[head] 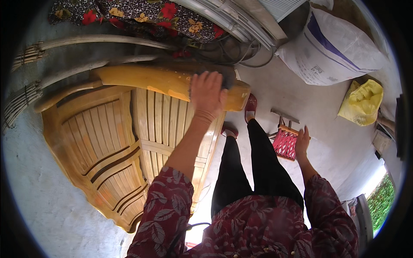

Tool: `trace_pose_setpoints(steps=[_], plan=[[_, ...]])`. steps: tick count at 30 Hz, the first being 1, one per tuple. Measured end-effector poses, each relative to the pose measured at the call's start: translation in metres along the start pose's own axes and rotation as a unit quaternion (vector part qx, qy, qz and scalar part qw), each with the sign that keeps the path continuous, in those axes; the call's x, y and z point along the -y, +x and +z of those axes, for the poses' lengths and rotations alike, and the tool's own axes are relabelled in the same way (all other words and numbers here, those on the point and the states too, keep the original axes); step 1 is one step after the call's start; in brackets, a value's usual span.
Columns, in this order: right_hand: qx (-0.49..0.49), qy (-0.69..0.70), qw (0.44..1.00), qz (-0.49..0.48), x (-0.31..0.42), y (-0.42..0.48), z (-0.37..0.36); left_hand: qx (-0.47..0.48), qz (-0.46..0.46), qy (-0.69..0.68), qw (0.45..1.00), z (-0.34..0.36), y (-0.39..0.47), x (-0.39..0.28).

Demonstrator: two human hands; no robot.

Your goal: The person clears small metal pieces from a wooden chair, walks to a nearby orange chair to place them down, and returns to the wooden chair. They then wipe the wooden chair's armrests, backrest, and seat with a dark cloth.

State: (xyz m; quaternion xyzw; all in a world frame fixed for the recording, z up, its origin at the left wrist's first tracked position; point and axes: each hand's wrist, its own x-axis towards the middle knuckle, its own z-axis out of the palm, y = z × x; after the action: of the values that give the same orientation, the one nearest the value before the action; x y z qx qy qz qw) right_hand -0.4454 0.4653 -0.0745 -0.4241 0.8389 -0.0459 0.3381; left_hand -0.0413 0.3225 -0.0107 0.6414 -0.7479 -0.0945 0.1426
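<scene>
My left hand [208,92] lies on the broad yellow-brown wooden rail [138,77] of a piece of slatted furniture. A dark cloth [228,76] shows under and beyond its fingers; part of it is covered by the hand. Below the rail, slatted wooden panels [100,129] with curved crosspieces stand against the wall. On the right, my right hand [302,143] hangs with nothing visible in it, fingers extended, over or beside a small stool [284,144] with a red woven seat. Whether it touches the stool cannot be told.
Bundled stick handles [74,67] and floral fabric [155,16] are beyond the rail. Cables [238,56] loop on the floor near long pale metal strips [232,19]. A large white woven sack [335,48] and a yellow bag [363,101] stand at upper right.
</scene>
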Motion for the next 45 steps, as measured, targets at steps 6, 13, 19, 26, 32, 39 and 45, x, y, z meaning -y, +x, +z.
trace_pose_setpoints(steps=[6, 13, 19, 26, 32, 39, 45], plan=[[0.000, -0.013, 0.995, 0.098, -0.070, -0.055, -0.010, 0.061, 0.120, 0.009, 0.991, 0.006, 0.001, -0.034], [0.073, 0.079, 0.993, 0.046, 0.002, -0.052, 0.014, 0.138, 0.227, 0.119, 0.957, 0.039, 0.006, -0.060], [0.069, 0.157, 0.985, -0.004, 0.023, -0.032, 0.015, 0.203, 0.221, 0.242, 0.923, 0.069, 0.014, -0.085], [0.102, 0.093, 0.986, 0.095, -0.027, -0.025, -0.013, 0.268, 0.170, 0.110, 0.942, 0.055, 0.029, -0.077], [0.117, 0.065, 0.979, 0.154, -0.057, -0.044, -0.040, 0.167, 0.120, -0.052, 0.977, -0.007, 0.035, -0.028], [0.146, 0.099, 0.976, 0.127, -0.035, -0.027, -0.023, 0.093, 0.028, -0.052, 0.994, -0.026, 0.037, 0.091], [0.120, 0.216, 0.966, -0.074, 0.148, 0.003, 0.028, 0.075, 0.021, -0.053, 0.996, -0.024, 0.039, 0.093]])
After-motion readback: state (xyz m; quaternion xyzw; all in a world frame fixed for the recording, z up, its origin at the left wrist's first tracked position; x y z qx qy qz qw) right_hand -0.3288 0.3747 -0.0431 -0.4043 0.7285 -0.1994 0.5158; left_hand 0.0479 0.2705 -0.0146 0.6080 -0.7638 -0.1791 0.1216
